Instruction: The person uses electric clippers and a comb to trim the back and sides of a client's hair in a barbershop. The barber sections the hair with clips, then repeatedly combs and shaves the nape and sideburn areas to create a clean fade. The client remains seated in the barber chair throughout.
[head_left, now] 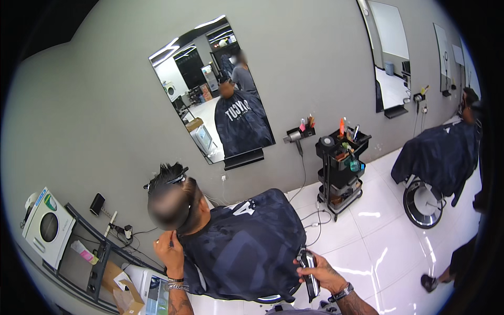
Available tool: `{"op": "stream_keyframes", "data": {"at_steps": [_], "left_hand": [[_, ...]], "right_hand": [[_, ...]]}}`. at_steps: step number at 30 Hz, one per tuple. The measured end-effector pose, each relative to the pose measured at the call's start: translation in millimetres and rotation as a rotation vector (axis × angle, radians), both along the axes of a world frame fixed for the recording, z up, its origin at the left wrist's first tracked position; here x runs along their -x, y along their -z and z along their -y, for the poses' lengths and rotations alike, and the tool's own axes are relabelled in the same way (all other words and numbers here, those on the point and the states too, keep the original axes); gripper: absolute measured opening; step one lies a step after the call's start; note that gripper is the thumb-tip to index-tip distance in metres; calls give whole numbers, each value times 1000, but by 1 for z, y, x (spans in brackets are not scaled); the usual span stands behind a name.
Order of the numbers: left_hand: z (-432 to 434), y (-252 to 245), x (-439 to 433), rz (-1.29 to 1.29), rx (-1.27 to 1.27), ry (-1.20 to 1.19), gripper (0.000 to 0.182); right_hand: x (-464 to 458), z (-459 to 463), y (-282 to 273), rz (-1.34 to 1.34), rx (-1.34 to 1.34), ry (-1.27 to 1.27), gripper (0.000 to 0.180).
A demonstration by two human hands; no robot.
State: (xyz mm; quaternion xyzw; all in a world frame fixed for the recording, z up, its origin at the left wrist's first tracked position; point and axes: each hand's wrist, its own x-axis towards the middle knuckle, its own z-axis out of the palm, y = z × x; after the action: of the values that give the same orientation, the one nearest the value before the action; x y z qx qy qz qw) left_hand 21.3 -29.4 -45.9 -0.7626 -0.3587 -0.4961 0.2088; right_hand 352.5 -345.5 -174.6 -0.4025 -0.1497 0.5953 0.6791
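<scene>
A person wearing a dark barber cape sits in front of me, hair standing up on top and held with dark hair clips. My left hand is raised beside the lower back of the head, with fingers curled; whether it holds something small is unclear. On the right, my right hand grips a black and silver hair clipper, low beside the edge of the cape. A wall mirror reflects the caped person and someone standing behind.
A black trolley with bottles stands by the wall, near a holstered hair dryer. Cords lie on the tiled floor. At left are a rack with a white appliance and a cardboard box. Another caped person sits at right.
</scene>
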Motion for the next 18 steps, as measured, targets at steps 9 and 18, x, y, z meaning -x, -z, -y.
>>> {"op": "stream_keyframes", "data": {"at_steps": [9,18], "left_hand": [[54,39,-27,172,234,-80,11],[90,81,-113,894,601,120,20]], "right_hand": [[-105,-21,-20,15,-28,-160,83],[-146,-211,-89,100,-151,-522,76]]}}
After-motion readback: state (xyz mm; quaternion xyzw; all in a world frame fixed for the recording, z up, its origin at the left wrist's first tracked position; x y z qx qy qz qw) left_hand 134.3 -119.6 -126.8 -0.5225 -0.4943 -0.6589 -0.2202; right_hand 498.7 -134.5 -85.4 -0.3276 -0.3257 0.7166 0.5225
